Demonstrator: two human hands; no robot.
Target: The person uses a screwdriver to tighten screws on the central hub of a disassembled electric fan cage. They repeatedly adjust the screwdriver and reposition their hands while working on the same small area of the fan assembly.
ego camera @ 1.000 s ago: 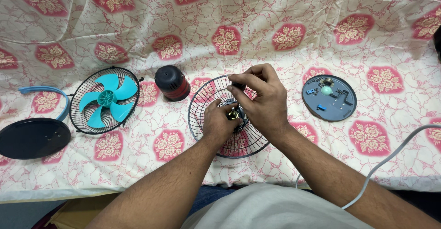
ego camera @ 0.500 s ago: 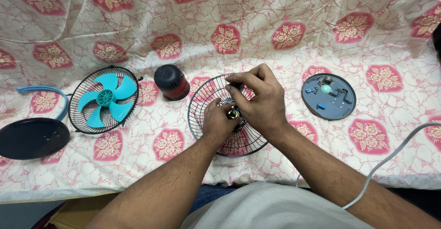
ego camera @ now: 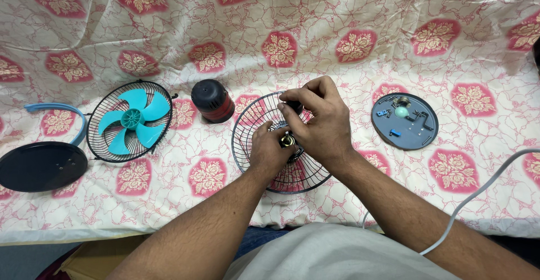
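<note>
- Cream cloth with pink floral medallions [ego camera: 360,44], covering everything
- Black wire fan grille [ego camera: 253,145] at centre
- Turquoise plastic fan blade [ego camera: 135,120], nine o'clock
- Red-and-black motor housing [ego camera: 212,101], eleven o'clock
- Grey round plate [ego camera: 413,134], three o'clock

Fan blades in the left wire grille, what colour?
Turquoise blue: the three-bladed plastic fan blade inside the black wire grille, head view.

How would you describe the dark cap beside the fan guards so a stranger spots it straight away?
Start at the flowered cloth. Between the guard holding the blue blade and the bare guard under the hands stands the cap. It alone is solid: black dome, red band.
</note>
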